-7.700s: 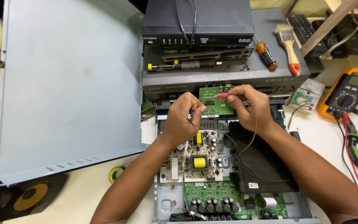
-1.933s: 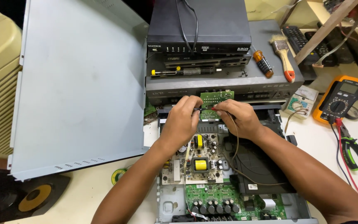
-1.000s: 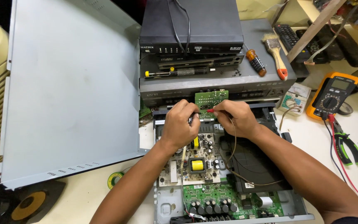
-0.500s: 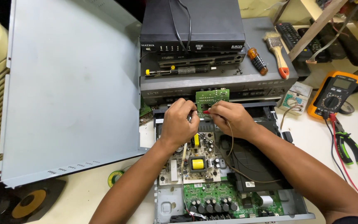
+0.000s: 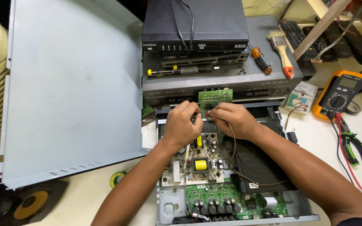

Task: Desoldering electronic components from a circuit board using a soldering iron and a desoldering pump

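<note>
Left hand (image 5: 183,125): fingers pinched on the small green board (image 5: 215,98).
Right hand (image 5: 232,119): clenched on a red-tipped probe (barely visible).
Advice: board is best kept steadied.

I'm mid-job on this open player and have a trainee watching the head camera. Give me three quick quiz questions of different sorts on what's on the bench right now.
1. True or false: the left hand and right hand meet at the small green circuit board standing at the back edge of the open chassis.
2. Multiple choice: where does the orange multimeter lie? A) on the grey lid B) on the table to the right of the chassis C) on top of the black box
3. Fill in: the part with the yellow top sits on the ____ board inside the chassis, nearer than the hands.

Key: 1 true; 2 B; 3 beige power
</note>
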